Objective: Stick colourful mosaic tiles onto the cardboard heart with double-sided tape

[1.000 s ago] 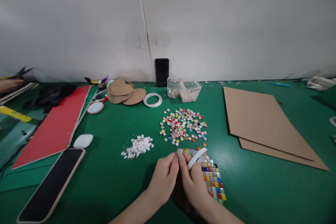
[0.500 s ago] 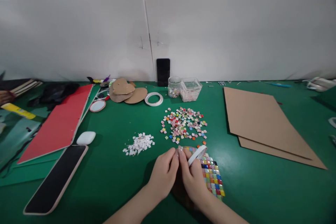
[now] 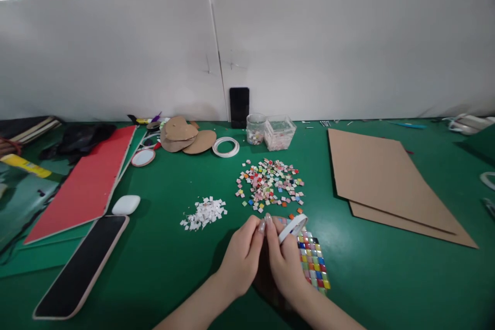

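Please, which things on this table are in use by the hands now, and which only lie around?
In use: left hand, right hand, white tape ring, mosaic board, loose tiles.

Lying about: cardboard sheets, red board, phone, white scraps.

The table (image 3: 174, 268) is covered in green cloth that looks soft and not shiny. Near the middle of the table, the little coloured tiles (image 3: 270, 185) look hard and glossy. Just in front of them, the tile mat (image 3: 314, 265) shines too. Left of the tiles lies a pile of white paper bits (image 3: 203, 213), dull and thin. Right of the tiles, the brown cardboard sheets (image 3: 382, 180) look flat and matt. Behind the tiles stand two clear plastic tubs (image 3: 279, 133). The ring of tape (image 3: 293, 228) is white and smooth.
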Demonstrator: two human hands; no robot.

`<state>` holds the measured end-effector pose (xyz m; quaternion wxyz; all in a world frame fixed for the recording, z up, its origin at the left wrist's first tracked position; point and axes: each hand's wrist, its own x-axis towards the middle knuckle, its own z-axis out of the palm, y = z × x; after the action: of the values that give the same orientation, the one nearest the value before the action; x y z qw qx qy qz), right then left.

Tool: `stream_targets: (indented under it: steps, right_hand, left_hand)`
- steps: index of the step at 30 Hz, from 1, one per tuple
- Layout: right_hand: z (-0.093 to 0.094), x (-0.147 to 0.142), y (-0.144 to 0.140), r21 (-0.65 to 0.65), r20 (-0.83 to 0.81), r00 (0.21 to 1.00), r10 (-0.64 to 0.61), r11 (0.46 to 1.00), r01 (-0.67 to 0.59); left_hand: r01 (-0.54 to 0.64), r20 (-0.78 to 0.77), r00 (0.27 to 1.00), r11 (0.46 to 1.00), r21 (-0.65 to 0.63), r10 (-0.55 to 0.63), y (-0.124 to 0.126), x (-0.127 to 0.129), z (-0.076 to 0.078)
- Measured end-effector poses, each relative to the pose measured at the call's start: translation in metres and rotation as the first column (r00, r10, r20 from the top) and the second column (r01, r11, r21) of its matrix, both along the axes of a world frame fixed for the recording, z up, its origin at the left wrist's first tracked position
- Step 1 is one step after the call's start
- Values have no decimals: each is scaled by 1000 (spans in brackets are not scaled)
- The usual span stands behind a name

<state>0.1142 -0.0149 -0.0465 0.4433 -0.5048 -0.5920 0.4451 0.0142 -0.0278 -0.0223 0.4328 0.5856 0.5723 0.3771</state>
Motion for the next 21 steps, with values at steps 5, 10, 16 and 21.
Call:
stream_targets:
  steps: [5,10,16,21]
  right_hand:
    - [4,0,1,10,87,996,16,1000,-17]
    - [1,0,1,10,154,985,71,997,-74]
    - [-3,2,1,18,153,983,105,994,-109]
    - [0,2,2,-4,93,991,100,995,-100]
  left_hand:
    - [-2,-84,996,1000,24,4,1,0,-2]
    - [-6,-154,988,999,38,12,0,-1,-9]
    - [-11,-154,988,999,47,18,2,-2,-11]
    - [-49,-56,997,998,29,50,2,0,-10]
